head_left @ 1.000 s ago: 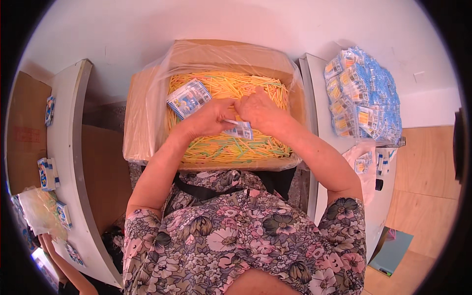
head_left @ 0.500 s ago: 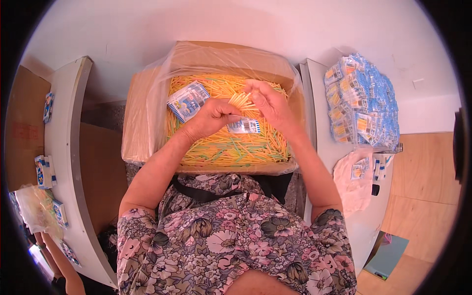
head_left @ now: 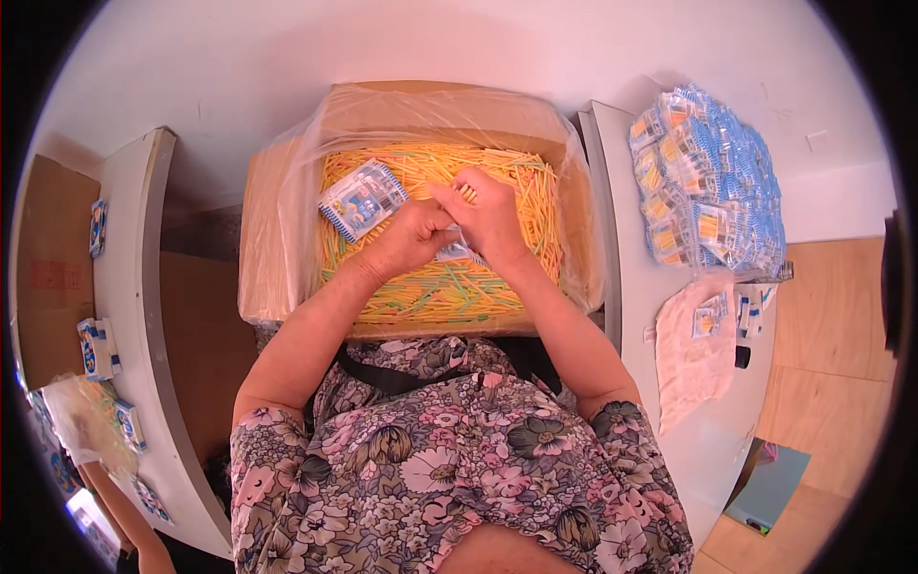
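Note:
My left hand [head_left: 411, 239] is closed, pinching a small blue-and-white plastic packet [head_left: 455, 252] that is mostly hidden beneath both hands. Against it presses my right hand [head_left: 492, 218], its fingers wrapped round a bundle of thin yellow sticks [head_left: 469, 193] whose ends show above the grip. Whether the sticks are inside the packet's mouth, I cannot tell. Both hands are over a cardboard box [head_left: 273, 230] lined with clear plastic film and filled with loose sticks [head_left: 430, 301] in yellow, orange and green. On the sticks left of my hands lies a stack of flat blue-and-white packets [head_left: 363, 201].
A large pile of filled packets [head_left: 708, 182] stands on the right-hand table [head_left: 636, 335], near a pink cloth [head_left: 690, 359]. Boxes and packets [head_left: 98, 349] line the left table [head_left: 129, 287]. Another person's arm [head_left: 124, 512] reaches in at the lower left, by a plastic bag [head_left: 81, 416].
My right hand has moved left and down with the sticks, closing round them and coming against my left hand. The small packet is now largely covered.

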### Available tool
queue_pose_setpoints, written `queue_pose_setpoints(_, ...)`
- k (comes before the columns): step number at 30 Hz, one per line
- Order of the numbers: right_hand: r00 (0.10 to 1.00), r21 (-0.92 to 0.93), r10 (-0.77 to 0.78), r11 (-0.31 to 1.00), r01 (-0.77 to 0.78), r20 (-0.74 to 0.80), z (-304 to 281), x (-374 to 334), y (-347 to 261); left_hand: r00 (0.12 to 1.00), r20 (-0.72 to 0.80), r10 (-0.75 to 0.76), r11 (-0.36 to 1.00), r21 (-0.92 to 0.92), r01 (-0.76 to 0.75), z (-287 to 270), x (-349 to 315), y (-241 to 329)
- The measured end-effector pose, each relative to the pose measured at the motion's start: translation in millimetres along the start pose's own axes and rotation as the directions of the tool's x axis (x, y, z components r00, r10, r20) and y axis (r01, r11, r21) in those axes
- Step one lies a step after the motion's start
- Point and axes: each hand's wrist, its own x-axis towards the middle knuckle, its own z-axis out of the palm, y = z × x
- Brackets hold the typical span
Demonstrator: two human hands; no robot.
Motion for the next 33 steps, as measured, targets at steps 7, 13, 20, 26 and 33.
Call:
queue_pose_setpoints(7,0.974,0.121,0.165,0.982,-0.147,-0.158,-46,-2,24,0.974,0.073,-0.213,0.851,-0.477,0.221,5,6,-6)
queue_pose_setpoints(13,0.894,-0.405,0.028,0.898,0.175,0.448,-66,-82,52,0.88,0.237,-0.411,0.629,-0.625,0.462,4,11,2)
queue_pose_setpoints(20,0.964,-0.091,0.189,0.98,-0.175,0.186,-95,-63,40,0.9,0.215,-0.378,0.646,-0.635,0.423,5,11,-1)
queue_pose_setpoints(26,0.901,0.191,0.342,0.898,-0.397,0.265,-109,-54,21,0.929,0.096,-0.357,0.767,-0.537,0.351,9,8,-8)
queue_pose_setpoints(33,0.844,0.371,0.454,0.76,-0.534,0.285,-102,-35,-2,0.926,0.139,-0.351,0.774,-0.513,0.371,16,9,-9)
